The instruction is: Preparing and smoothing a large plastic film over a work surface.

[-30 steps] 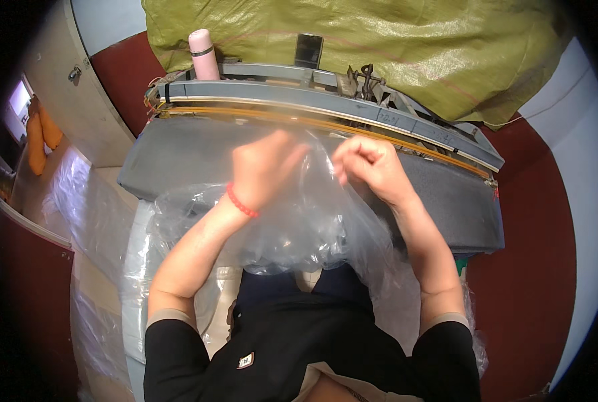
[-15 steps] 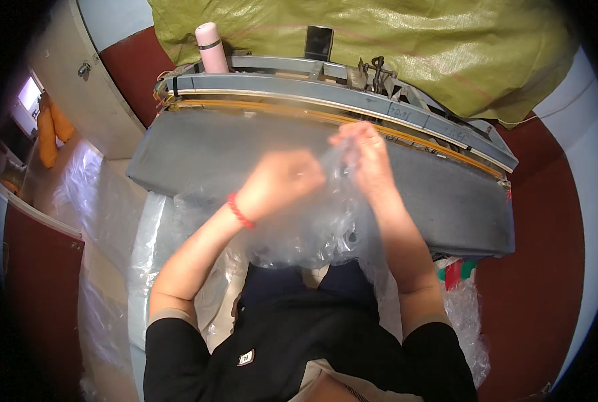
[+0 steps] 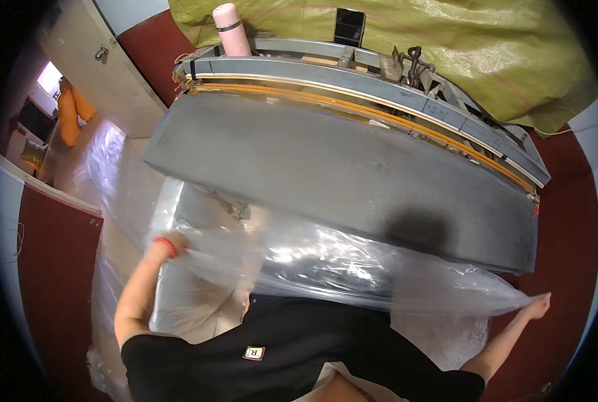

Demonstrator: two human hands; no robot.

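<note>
A clear plastic sheet [image 3: 326, 258] stretches across in front of my body, pulled wide between my hands. Its left end is gathered in my left hand [image 3: 176, 242], closed and slightly blurred, with a red band on the wrist. Far out to the right, my right hand [image 3: 539, 307] is closed on the sheet's other end, which narrows to a point at the fingers. Just beyond the sheet lies a long bench surface covered in dark grey cloth [image 3: 299, 154], with a shadow near its right part.
Behind the grey surface runs a metal frame [image 3: 372, 87] with an orange strip [image 3: 352, 107]. A pink flask [image 3: 232, 30] and a phone [image 3: 349, 27] stand at the back, before a yellow-green woven sheet [image 3: 486, 60]. More clear plastic [image 3: 108, 161] trails over the floor at left, near an open door [image 3: 105, 67].
My hands have moved from close together above the grey surface to far apart, left and right. The plastic, bunched between them before, is now spread out. The view has shifted slightly.
</note>
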